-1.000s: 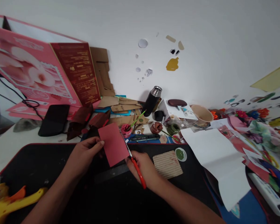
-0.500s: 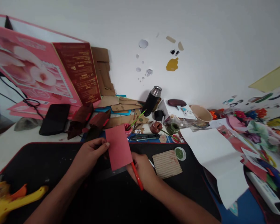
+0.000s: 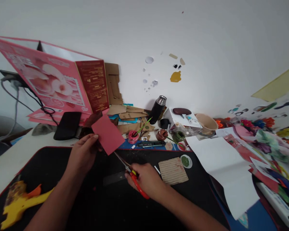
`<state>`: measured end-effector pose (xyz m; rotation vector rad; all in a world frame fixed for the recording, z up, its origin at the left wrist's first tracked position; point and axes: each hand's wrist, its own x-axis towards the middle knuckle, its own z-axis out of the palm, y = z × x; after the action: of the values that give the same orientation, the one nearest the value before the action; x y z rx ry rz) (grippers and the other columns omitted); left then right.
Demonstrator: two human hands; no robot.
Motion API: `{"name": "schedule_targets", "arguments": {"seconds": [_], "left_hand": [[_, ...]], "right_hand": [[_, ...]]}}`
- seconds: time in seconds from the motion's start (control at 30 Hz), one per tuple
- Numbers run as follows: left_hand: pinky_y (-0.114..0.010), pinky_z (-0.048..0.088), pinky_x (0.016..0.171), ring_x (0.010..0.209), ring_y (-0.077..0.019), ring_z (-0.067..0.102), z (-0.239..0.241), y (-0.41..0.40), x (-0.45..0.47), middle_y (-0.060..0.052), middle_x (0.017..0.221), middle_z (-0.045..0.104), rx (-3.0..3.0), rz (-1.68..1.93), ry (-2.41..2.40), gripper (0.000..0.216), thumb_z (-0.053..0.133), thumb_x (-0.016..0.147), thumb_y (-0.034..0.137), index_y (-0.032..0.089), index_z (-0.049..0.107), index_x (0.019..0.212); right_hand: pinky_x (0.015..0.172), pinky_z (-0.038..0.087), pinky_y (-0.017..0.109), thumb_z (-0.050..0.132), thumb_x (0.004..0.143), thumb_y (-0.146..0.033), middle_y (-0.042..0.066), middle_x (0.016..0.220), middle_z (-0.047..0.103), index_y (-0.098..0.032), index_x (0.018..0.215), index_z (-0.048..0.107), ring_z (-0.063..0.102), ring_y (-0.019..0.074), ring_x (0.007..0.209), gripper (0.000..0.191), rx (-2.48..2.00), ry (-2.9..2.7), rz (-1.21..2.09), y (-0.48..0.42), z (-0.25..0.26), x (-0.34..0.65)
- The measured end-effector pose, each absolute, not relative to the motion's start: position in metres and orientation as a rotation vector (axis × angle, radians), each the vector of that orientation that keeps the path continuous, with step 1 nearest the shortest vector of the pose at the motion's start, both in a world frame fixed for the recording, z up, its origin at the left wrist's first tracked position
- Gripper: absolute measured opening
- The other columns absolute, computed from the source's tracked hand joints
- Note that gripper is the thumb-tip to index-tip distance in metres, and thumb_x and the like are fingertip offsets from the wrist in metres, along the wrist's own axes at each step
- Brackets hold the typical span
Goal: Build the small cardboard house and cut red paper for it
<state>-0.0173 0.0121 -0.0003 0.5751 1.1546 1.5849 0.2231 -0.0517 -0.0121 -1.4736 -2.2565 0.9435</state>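
A pink sheet of paper (image 3: 109, 134), roughly rectangular, is pinched at its left edge by my left hand (image 3: 83, 153). It is held up tilted above the black mat (image 3: 103, 205). My right hand (image 3: 144, 179) grips red-handled scissors (image 3: 135, 179), whose blades point up and left. The blade tips meet or lie just under the paper's lower corner; whether they touch it I cannot tell. A clear ruler-like strip (image 3: 114, 178) lies on the mat below. Right of my right hand lies a square of corrugated cardboard (image 3: 173, 171), and a small dish of green paint (image 3: 186, 161) stands by it.
A yellow glue gun (image 3: 21, 200) lies at the mat's left. Along the back stand a black flask (image 3: 157, 110), paint jars (image 3: 162, 134), a utility knife (image 3: 151, 144) and a phone (image 3: 67, 125). White paper (image 3: 221, 160) overlaps the mat's right edge.
The pink paper has moved up and left with my left hand and turned. The scissors have come away from it, and their blades now show. The view has shifted slightly.
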Motion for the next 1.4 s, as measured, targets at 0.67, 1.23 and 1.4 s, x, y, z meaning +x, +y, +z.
{"name": "schedule_targets", "arguments": {"seconds": [0.67,1.23,1.4], "left_hand": [[-0.02,0.045,0.041,0.049,-0.011,0.056,0.003,0.011,-0.017,0.002,0.059,0.066,0.522,1.596,1.05,0.025,0.089,0.056,0.029,0.016,0.071,0.065],[-0.021,0.045,0.044,0.05,-0.0107,0.053,0.006,0.006,-0.013,0.001,0.059,0.062,0.635,1.526,1.111,0.028,0.09,0.058,0.034,0.016,0.07,0.064],[-0.021,0.045,0.044,0.051,-0.011,0.054,0.004,0.007,-0.014,0.001,0.06,0.063,0.627,1.528,1.12,0.028,0.09,0.057,0.035,0.016,0.07,0.065]], "right_hand": [[0.074,0.047,0.03,0.068,0.097,-0.046,0.009,0.107,0.076,-0.019,0.11,0.073,0.073,0.0235,0.092,0.03,-1.34,-2.921,0.51,-0.018,0.036,0.229],[0.074,0.044,0.03,0.07,0.096,-0.041,0.005,0.104,0.08,-0.024,0.105,0.074,0.074,0.0233,0.095,0.021,-1.612,-2.588,0.645,-0.003,0.0,0.204],[0.07,0.04,0.028,0.069,0.096,-0.033,0.004,0.097,0.08,-0.022,0.099,0.073,0.073,0.0204,0.087,0.012,-1.574,-2.513,0.685,0.0,-0.007,0.204]]}}
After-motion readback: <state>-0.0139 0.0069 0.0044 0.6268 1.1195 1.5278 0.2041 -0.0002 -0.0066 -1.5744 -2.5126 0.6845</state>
